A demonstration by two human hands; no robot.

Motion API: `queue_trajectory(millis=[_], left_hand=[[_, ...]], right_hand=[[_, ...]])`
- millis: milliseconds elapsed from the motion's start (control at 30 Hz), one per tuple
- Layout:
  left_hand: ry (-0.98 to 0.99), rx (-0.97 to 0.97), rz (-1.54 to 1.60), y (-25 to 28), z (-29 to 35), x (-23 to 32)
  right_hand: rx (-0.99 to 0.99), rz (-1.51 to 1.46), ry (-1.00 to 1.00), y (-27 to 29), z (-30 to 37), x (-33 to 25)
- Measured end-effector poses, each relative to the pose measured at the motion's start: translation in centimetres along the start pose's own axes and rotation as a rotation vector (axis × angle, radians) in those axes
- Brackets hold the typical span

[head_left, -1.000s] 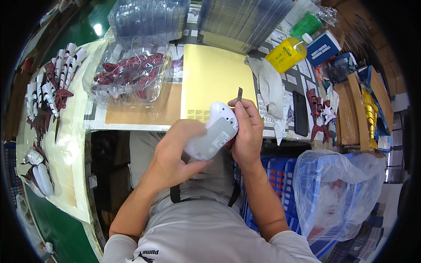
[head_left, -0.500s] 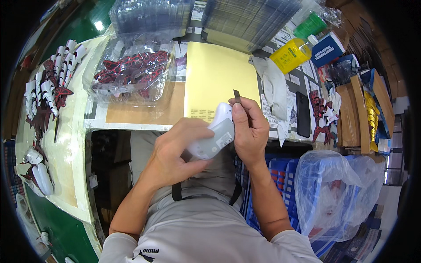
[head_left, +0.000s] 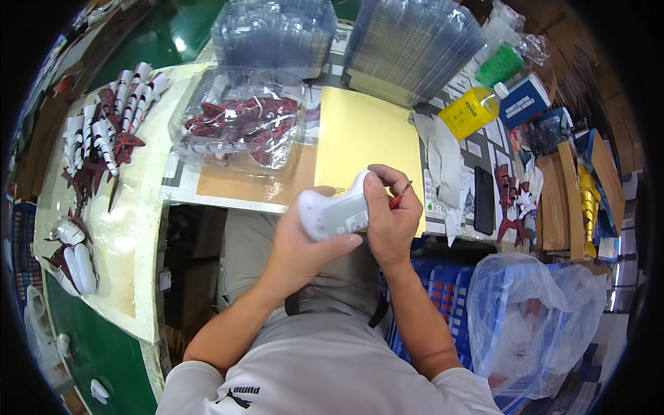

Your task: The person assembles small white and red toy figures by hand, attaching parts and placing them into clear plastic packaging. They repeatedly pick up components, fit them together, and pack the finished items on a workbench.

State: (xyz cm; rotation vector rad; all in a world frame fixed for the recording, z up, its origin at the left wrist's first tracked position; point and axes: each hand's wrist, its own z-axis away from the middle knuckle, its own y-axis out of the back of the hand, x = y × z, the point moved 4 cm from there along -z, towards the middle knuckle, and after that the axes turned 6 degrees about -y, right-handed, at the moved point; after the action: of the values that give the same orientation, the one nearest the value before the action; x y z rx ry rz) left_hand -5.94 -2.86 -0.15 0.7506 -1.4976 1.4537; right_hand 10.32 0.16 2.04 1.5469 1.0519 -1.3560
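Between my hands, over my lap at the table's front edge, is a white gamepad-shaped controller (head_left: 333, 216) with its grey back panel and a small label facing up. My left hand (head_left: 296, 250) wraps its left end, the thumb along the lower edge. Closed at the controller's right end is my right hand (head_left: 393, 220), with thumb and forefinger at the upper corner. From the right fingers sticks out a slim dark piece with a red part (head_left: 398, 199); its kind cannot be made out. Beyond the controller lies a yellow sheet (head_left: 366, 149).
Red-and-black patterned toy parts fill a clear plastic tray (head_left: 242, 124). Stacked clear trays (head_left: 408, 48) stand behind. White-and-black toy pieces (head_left: 104, 131) lie left. On the right are a yellow bottle (head_left: 470, 112), a grey cloth (head_left: 437, 149), a phone (head_left: 483, 200) and a plastic-lined blue crate (head_left: 484, 325).
The left hand, blurred before, now grips the controller's left end steadily. The dark slim piece in my right hand has swung from pointing up to pointing rightward. The view has shifted slightly.
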Motion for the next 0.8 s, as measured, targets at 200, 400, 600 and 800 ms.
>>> queue_trajectory(millis=[200,400,600,800], left_hand=[[-0.053,0.056,0.050,1.6,-0.2,1.2],[-0.030,0.104,0.094,4.2,1.0,1.5],[-0.014,0.157,0.100,6.6,2.9,1.5],[-0.030,0.106,0.013,7.0,3.6,2.8]], right_hand=[[-0.187,0.253,-0.218,0.7,-2.9,0.6],[-0.359,0.347,-0.260,0.4,-6.7,-0.3],[-0.436,0.625,0.013,-6.2,-14.2,-0.2],[-0.327,0.632,0.377,-12.4,-17.6,-0.3]])
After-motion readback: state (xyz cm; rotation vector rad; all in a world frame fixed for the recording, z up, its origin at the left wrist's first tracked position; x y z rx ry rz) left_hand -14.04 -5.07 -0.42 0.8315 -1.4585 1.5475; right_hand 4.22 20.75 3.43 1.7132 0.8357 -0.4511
